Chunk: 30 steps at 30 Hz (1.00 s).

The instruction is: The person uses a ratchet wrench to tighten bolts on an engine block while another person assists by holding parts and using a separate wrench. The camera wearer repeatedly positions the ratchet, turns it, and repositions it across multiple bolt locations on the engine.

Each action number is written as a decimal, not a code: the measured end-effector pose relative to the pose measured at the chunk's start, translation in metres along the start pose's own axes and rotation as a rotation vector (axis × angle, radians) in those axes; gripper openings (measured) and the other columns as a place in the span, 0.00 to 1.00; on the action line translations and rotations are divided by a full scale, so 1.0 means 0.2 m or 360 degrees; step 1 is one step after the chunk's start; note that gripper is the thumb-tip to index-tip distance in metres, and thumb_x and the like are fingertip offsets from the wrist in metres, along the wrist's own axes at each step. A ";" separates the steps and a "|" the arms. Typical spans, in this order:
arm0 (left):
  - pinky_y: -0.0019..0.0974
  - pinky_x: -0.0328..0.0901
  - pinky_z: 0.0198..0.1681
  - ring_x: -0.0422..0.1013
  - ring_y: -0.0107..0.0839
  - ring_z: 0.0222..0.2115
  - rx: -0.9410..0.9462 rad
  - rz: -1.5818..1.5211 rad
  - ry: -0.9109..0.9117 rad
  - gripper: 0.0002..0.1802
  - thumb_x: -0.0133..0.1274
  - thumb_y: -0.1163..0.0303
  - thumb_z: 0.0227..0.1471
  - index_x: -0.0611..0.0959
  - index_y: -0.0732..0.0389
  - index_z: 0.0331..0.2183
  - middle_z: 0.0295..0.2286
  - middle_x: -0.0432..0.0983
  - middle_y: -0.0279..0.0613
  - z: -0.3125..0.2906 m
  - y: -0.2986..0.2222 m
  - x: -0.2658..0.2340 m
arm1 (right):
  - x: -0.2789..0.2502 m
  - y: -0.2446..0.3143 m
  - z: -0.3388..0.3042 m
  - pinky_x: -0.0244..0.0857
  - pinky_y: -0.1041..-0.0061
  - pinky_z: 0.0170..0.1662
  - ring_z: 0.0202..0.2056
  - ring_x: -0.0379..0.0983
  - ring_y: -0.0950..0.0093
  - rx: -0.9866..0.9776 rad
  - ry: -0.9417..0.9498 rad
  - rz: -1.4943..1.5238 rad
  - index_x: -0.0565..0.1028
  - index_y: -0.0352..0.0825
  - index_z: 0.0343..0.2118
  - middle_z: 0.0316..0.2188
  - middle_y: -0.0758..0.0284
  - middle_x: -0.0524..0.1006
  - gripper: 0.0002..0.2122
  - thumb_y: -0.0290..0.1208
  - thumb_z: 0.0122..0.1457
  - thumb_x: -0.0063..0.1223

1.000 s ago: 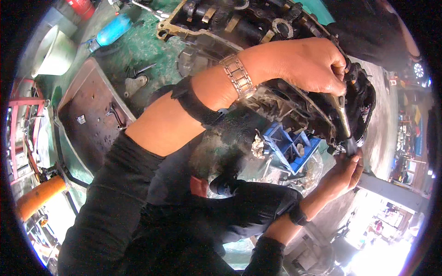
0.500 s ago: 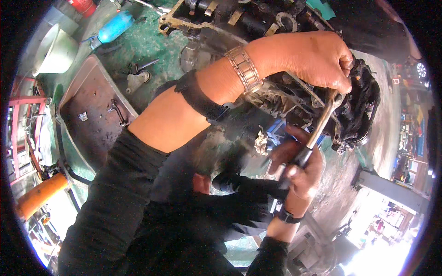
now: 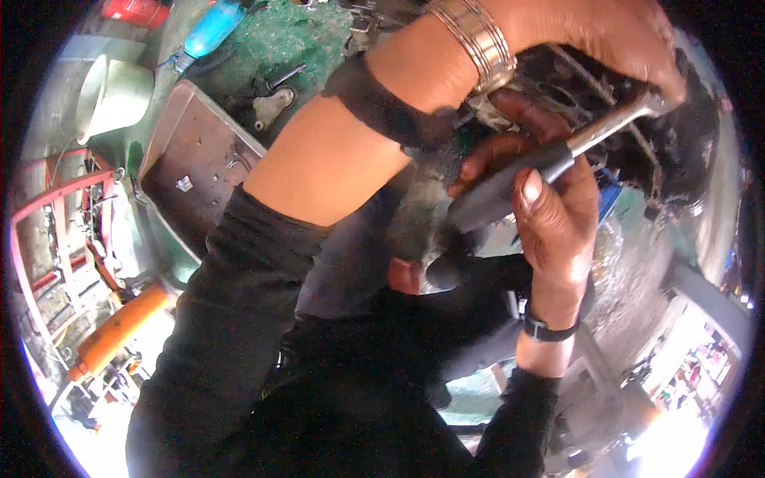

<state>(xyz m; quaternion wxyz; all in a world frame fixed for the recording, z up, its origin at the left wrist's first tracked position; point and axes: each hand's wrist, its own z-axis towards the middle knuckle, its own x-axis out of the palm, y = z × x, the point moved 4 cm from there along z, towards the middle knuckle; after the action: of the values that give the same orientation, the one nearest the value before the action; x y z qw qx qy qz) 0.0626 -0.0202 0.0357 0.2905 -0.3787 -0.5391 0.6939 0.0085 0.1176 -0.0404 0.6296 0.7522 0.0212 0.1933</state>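
Right hand (image 3: 558,215) clenched round black grip of ratchet wrench (image 3: 542,163), thumb along handle for leverage. Left hand (image 3: 613,40) closed over wrench head end, pressing it onto dark engine part (image 3: 677,151) at desk's far right. Metal tray (image 3: 199,167) toward far-left edge.

Head-worn fisheye, steeply downward, close.

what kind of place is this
Probably a repair workshop: the right hand grips a ratchet wrench at a greasy engine, beside a metal tray and loose parts on a green bench.
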 end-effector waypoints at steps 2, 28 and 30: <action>0.27 0.65 0.22 0.67 0.24 0.18 0.0084 0.0150 -0.0056 0.08 0.55 0.72 0.51 0.80 0.65 0.22 0.19 0.73 0.41 0.01 -0.02 0.02 | 0.00 0.00 0.01 0.73 0.69 0.39 0.32 0.78 0.63 -0.0062 -0.0007 -0.0140 0.59 0.20 0.59 0.33 0.53 0.78 0.37 0.44 0.57 0.60; 0.27 0.64 0.36 0.69 0.22 0.29 0.0500 0.0404 -0.0664 0.11 0.55 0.65 0.58 0.83 0.63 0.32 0.27 0.76 0.31 0.03 0.10 0.01 | -0.77 0.35 -0.46 0.66 0.80 0.39 0.32 0.74 0.79 -0.0739 -0.1781 -0.1842 0.76 0.25 0.49 0.40 0.63 0.81 0.24 0.39 0.54 0.64; 0.27 0.62 0.35 0.67 0.20 0.28 0.0427 0.0449 -0.0685 0.11 0.54 0.66 0.59 0.83 0.63 0.31 0.26 0.74 0.29 0.02 0.09 0.00 | -0.70 0.33 -0.45 0.67 0.78 0.39 0.34 0.73 0.77 -0.1183 -0.1559 -0.1408 0.76 0.29 0.47 0.37 0.65 0.78 0.18 0.30 0.55 0.64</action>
<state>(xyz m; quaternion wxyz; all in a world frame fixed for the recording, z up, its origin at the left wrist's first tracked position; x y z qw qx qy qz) 0.0584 -0.0265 0.0182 0.1175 -0.2524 -0.4338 0.8569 -0.1640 0.1500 -0.0019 0.7980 0.4116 -0.0277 -0.4393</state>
